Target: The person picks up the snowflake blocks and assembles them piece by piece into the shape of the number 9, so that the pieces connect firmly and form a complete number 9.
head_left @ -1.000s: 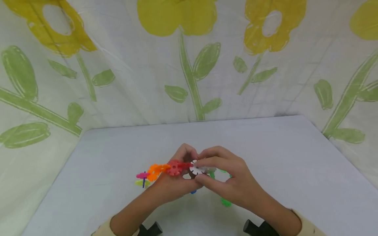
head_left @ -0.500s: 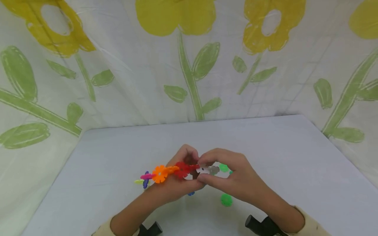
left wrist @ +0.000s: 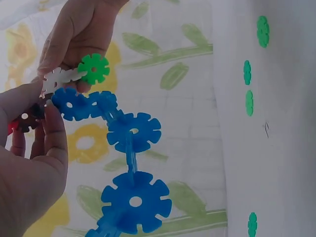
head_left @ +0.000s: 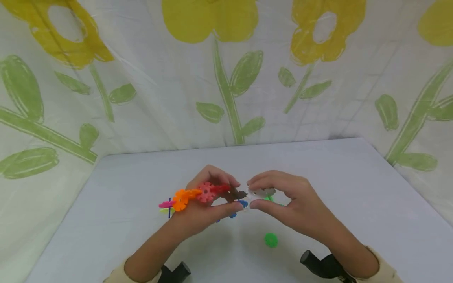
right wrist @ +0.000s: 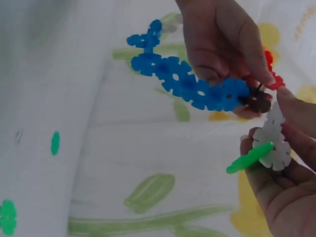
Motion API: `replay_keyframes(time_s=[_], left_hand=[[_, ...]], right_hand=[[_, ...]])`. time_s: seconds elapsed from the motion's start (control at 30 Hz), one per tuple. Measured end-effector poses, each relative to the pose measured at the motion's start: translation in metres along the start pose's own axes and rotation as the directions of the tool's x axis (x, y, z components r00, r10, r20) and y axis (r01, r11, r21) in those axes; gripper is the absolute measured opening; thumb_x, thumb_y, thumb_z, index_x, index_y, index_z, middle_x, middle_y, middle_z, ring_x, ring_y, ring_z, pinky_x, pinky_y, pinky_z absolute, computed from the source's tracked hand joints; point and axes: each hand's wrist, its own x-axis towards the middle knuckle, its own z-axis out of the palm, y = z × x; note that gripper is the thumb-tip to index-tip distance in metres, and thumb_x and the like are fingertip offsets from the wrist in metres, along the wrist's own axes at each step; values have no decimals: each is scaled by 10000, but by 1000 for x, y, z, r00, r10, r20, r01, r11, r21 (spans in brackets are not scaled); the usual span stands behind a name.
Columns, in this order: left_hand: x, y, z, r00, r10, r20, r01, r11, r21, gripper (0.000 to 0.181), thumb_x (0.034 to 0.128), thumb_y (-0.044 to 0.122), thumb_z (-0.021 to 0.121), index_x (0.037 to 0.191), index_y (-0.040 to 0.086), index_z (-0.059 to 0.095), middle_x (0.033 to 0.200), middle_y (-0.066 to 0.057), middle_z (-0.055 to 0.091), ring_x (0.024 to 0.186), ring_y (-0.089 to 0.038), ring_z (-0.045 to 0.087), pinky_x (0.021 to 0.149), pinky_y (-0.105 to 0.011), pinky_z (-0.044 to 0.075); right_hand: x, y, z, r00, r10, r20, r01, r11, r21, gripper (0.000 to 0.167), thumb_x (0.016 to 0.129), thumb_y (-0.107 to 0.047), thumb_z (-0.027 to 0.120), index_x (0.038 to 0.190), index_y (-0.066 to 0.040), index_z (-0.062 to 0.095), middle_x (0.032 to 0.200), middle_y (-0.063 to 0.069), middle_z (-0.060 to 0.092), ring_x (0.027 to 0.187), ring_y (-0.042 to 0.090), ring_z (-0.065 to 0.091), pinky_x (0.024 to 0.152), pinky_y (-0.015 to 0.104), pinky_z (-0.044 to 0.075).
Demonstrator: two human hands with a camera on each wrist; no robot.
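My left hand [head_left: 201, 208] pinches a brown notched disc [head_left: 233, 194] that joins a chain of red [head_left: 206, 192], orange [head_left: 181, 199], pink, purple and yellow-green discs lying over the wrist. A chain of blue discs [left wrist: 134, 132] hangs from the brown part in the left wrist view. My right hand [head_left: 293, 196] pinches white discs [right wrist: 271, 143], with a green disc [right wrist: 250, 158] joined to them. Between the brown and white discs the head view shows a narrow gap; whether they touch in the wrist views I cannot tell.
On the white table [head_left: 318, 165] lies a loose green disc [head_left: 271, 240] in front of the hands. The left wrist view shows several green discs [left wrist: 263, 31] on the table. A curtain [head_left: 148, 118] with printed flowers stands behind the table.
The hands have moved apart, the left one leftward and the right one rightward. The white discs have come away from the brown end, and the blue discs show more between the hands.
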Motion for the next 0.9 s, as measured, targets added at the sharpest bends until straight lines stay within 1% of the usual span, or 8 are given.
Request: replay_keyframes(time_s=[0.1, 0.2, 0.23, 0.33, 0.47, 0.6, 0.83, 0.9], left_hand=[[1, 2, 0, 999, 15, -30, -16, 1000, -24, 394, 811, -124, 752, 1081, 16, 502, 1093, -138, 633, 959, -273, 694, 852, -371, 571], [2, 1, 1, 993, -81, -89, 64, 982, -175, 329, 819, -125, 721, 1042, 44, 549, 1059, -113, 653, 980, -272, 675, 884, -373, 556], [2, 1, 2, 987, -117, -105, 90, 967, -238, 310, 824, -115, 715, 1032, 62, 569, 1049, -103, 660, 989, -275, 668, 896, -376, 551], [2, -1, 2, 972, -203, -119, 132, 889, -439, 275, 851, -94, 686, 1005, 124, 618, 1038, -78, 665, 1033, -289, 648, 933, -410, 530], [-1, -3, 2, 977, -189, -96, 110, 840, -532, 304, 879, -105, 656, 1031, 157, 635, 1058, -72, 655, 1068, -285, 640, 965, -432, 503], [-2, -6, 3, 982, -162, -96, 83, 830, -552, 326, 886, -121, 635, 1044, 164, 634, 1067, -65, 657, 1070, -265, 639, 960, -412, 510], [-2, -12, 6, 992, -78, -104, 20, 882, -470, 399, 863, -182, 611, 1048, 171, 633, 1029, -33, 676, 1022, -226, 665, 934, -370, 528], [-2, -12, 7, 989, -108, -104, 43, 868, -494, 365, 881, -159, 613, 1031, 172, 639, 1011, -31, 676, 1005, -227, 668, 947, -377, 520]], right_hand=[[0, -1, -1, 1000, -5, -1, 5, 1000, 10, 386, 797, -10, 829, 1136, -155, 715, 1163, -23, 694, 1063, 160, 656, 898, 290, 534], [0, -2, 0, 1000, -11, -24, 11, 1000, 4, 391, 786, 11, 828, 1131, -136, 717, 1163, -9, 699, 1062, 170, 661, 894, 291, 537], [0, -2, 0, 999, -9, -32, 9, 1000, 4, 386, 784, 14, 829, 1125, -129, 719, 1160, -9, 701, 1060, 171, 662, 890, 291, 540], [0, -1, 3, 999, -3, -43, 3, 1000, 13, 363, 783, 19, 828, 1103, -119, 726, 1153, 6, 707, 1050, 172, 669, 873, 299, 551], [0, 1, 7, 999, -1, -52, 2, 1000, 23, 355, 777, 36, 826, 1084, -120, 737, 1143, 34, 715, 1019, 157, 684, 854, 308, 565], [0, 2, 9, 998, -5, -58, 8, 999, 41, 363, 767, 57, 824, 1074, -120, 742, 1132, 25, 718, 985, 152, 695, 831, 311, 573], [-1, 3, 14, 997, 25, -76, -23, 999, 22, 411, 770, -2, 846, 1141, -107, 704, 1095, -30, 720, 969, 136, 683, 812, 299, 572], [-1, 4, 15, 996, 18, -86, -16, 1000, 22, 425, 771, -12, 847, 1159, -97, 694, 1085, -33, 720, 954, 128, 680, 804, 293, 572]])
